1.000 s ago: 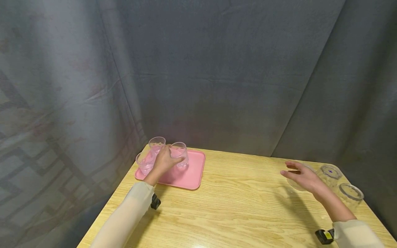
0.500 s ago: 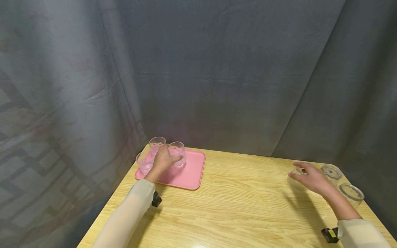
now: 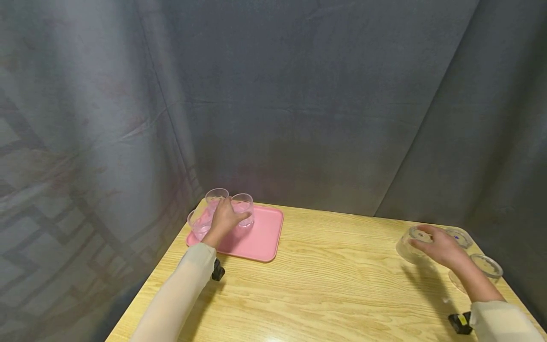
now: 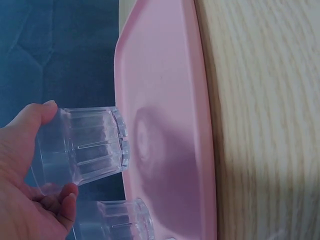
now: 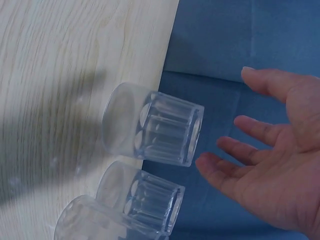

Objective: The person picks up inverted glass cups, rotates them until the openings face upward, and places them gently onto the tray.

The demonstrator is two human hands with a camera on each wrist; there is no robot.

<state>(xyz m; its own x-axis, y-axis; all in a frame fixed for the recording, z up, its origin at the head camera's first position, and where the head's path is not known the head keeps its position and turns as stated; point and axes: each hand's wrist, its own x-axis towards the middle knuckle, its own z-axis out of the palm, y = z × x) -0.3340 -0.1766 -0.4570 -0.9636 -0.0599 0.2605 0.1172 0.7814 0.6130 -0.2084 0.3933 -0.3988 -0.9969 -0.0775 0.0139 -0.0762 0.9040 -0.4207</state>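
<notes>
My left hand [image 3: 224, 221] holds a clear tumbler [image 4: 87, 145] near its rim, thumb on one side and fingers curled on the other. The tumbler is upright at the pink tray [image 3: 266, 237]; whether its base touches the tray I cannot tell. Beside it are two more clear tumblers, one at the back [image 3: 216, 195] and one at the left [image 3: 198, 227], partly hidden by the hand. At the table's right, my right hand [image 3: 442, 247] hovers by an upside-down clear tumbler [image 5: 155, 127]. Its fingers are loosely spread and, in the right wrist view, stand apart from the tumbler.
Two other upside-down tumblers stand at the right, one behind the hand [image 3: 459, 237] and one nearer the table's right edge [image 3: 487, 266]. The wooden table [image 3: 333, 266] spans between tray and tumblers. A grey curtain [image 3: 290, 118] hangs behind and at the sides.
The tumbler in my left hand has shifted slightly left over the tray. My right hand has moved right, and the upside-down tumbler beside it shows more fully.
</notes>
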